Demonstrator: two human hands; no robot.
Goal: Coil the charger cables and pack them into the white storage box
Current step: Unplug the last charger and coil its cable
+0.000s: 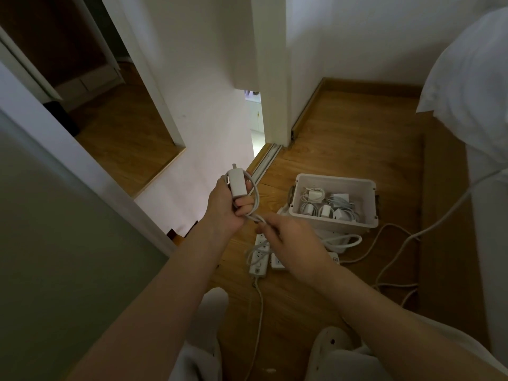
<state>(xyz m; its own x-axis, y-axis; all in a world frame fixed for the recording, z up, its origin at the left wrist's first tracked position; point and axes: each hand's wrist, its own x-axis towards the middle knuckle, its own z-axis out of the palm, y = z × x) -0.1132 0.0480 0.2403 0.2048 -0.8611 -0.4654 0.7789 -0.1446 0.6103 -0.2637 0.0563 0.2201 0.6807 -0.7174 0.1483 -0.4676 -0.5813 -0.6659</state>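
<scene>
The left hand grips a white rectangular plastic charger brick upright, thumb and fingers curled round its lower part, with the brick's thin white cable looped in a loose coil beside and round those fingers. The right hand sits just below and to the right, its fingertips pinching the cable where it leaves the coil. Both hands hover over the brown wooden plank floor. On that floor, near and to the right of the hands, stands the white rectangular plastic storage box, open, holding several white chargers with coiled cables. Two white power strips lie on the floor under the hands, partly hidden by the right hand.
</scene>
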